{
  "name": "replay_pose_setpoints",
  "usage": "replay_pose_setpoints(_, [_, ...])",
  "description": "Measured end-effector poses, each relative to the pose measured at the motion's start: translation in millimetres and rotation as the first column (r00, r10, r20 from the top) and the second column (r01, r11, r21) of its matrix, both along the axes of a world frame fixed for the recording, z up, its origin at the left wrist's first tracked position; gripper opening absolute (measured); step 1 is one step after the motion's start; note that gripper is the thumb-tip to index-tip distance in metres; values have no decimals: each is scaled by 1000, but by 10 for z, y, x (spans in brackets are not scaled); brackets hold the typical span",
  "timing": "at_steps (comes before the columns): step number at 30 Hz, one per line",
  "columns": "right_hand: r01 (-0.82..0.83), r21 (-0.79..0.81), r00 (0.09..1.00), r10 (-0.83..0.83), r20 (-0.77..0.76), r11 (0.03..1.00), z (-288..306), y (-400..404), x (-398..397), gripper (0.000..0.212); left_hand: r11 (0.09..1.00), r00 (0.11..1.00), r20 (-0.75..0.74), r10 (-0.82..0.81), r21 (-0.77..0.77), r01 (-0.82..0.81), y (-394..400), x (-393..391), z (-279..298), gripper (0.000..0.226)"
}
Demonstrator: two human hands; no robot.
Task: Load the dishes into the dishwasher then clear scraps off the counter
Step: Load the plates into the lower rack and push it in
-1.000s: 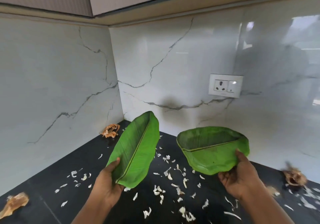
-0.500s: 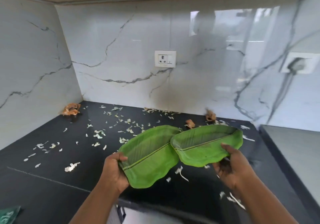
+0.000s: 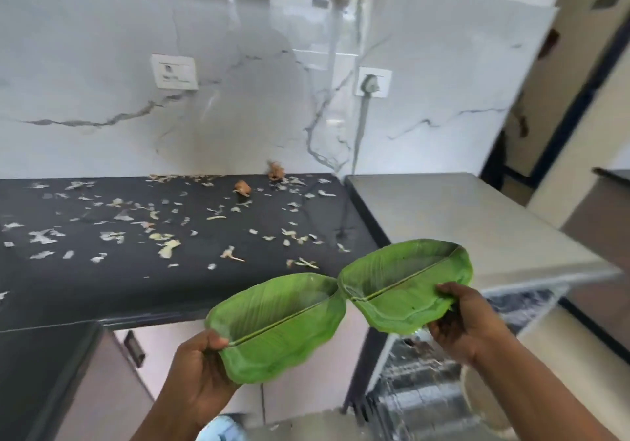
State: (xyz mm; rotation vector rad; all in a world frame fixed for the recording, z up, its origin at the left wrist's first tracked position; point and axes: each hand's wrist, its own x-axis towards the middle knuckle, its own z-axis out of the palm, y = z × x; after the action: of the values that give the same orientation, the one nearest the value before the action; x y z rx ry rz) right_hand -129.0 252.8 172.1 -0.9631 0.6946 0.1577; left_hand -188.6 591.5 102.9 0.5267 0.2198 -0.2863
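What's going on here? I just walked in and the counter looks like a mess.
A person holds two green leaf-shaped plates, one in the left hand and one in the right hand, in front of the black counter. The left plate and right plate touch at their tips. Pale scraps and brownish peels lie scattered on the counter. A rack shows below the right plate.

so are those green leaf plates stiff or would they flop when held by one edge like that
Probably stiff: the leaf plate in the left hand and the one in the right hand keep their dished shape though gripped at one end. Likely light too, since each hand carries one easily.
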Motion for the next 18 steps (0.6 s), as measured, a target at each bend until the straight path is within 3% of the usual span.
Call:
replay_pose_setpoints(2, [57, -44, 998, -57, -14, 997, -26, -375, -185, 11, 984, 981, 109, -161, -64, 168, -342, -15, 6, 67])
replay_pose_setpoints(6, [155, -149, 984, -166, -66, 977, -179, -1148, -565, 15, 967, 964, -106, -244, 51, 250, -1099, -29, -231, 75])
replay_pose_setpoints(9, [235, -202, 961, -259, -100, 951, -347, -1734, -836, 17, 919, 909, -183, -375, 57, 391, -1742, -65, -287, 45])
replay_pose_setpoints(13, [314, -281, 915, -368, -167, 907, -629, -2491, -1144, 13, 881, 859, -250, -447, 46, 472, -2560, -146, -445, 36])
replay_pose_setpoints(16, [319, -346, 885, -408, -224, 882, -941, -3066, -1292, 11, 865, 848, -230, -478, 45, 500, -3135, -219, -727, 52])
replay_pose_setpoints(18, [294, -409, 862, -425, -278, 864, -1242, -3506, -1339, 9, 868, 845, -297, -445, 91, 488, -3564, -296, -1027, 48])
